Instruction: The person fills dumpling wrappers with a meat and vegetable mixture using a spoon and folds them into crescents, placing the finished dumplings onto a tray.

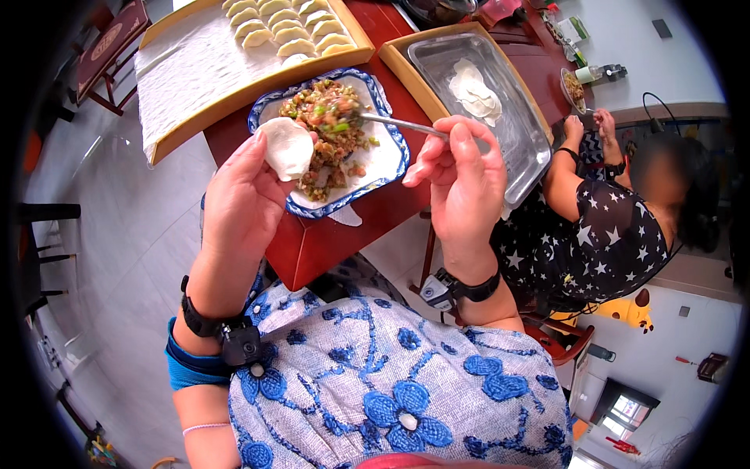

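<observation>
In my left hand (248,187) lies a round white dumpling wrapper (288,148), pinched at its edge by the thumb and held beside the filling. My right hand (467,176) grips the thin metal handle of a spoon (405,125), whose far end is blurred among the filling. The chopped meat and green vegetable filling (324,168) is heaped on a white plate with a blue patterned rim (388,168). Both hands are above the near corner of the red table (301,254).
Rows of folded dumplings (285,27) sit on a paper-lined wooden tray (183,102) at the far left. A metal tray (512,148) with stacked wrappers (474,92) stands to the right. Beyond it sits another person (590,234), hands near a bowl of filling (574,87).
</observation>
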Action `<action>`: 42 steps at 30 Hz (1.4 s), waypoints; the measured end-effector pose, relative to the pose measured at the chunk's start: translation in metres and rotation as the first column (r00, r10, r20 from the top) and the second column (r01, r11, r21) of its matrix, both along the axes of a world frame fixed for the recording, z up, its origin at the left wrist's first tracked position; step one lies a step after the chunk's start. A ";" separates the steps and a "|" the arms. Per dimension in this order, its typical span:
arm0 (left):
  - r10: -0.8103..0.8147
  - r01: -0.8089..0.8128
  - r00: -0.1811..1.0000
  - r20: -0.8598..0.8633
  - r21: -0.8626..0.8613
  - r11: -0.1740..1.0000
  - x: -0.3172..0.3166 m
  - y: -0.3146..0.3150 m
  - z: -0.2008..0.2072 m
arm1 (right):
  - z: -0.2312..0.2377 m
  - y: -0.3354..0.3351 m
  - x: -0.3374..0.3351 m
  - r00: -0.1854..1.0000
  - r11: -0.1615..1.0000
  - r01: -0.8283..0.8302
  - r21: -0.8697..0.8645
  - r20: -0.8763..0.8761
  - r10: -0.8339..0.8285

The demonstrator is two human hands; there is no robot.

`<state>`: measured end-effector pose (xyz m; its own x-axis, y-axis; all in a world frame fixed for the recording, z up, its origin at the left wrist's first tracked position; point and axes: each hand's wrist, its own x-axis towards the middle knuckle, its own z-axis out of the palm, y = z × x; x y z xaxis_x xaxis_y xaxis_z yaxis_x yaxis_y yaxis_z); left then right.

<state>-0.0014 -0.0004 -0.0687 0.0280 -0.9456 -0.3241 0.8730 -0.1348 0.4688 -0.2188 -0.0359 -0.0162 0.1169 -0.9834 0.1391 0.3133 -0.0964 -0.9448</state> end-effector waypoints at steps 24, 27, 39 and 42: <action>0.072 -0.071 0.991 -0.109 0.021 0.997 -0.014 -0.001 0.004 | -0.020 0.028 0.016 0.807 0.671 -0.294 -0.680 -0.553 -0.208; 0.067 -0.066 0.993 -0.092 0.015 0.998 -0.014 0.001 0.006 | -0.019 0.029 0.015 0.953 0.937 -0.139 -0.320 -0.301 0.039; -0.012 0.008 0.990 -0.140 -0.028 1.000 -0.008 0.004 0.013 | -0.028 0.016 -0.007 0.831 0.857 -0.084 -0.508 -0.510 -0.221; -0.030 0.022 0.990 -0.140 -0.056 0.998 -0.008 0.004 0.020 | -0.045 0.010 -0.018 0.455 0.605 -0.473 -0.640 -0.766 -0.455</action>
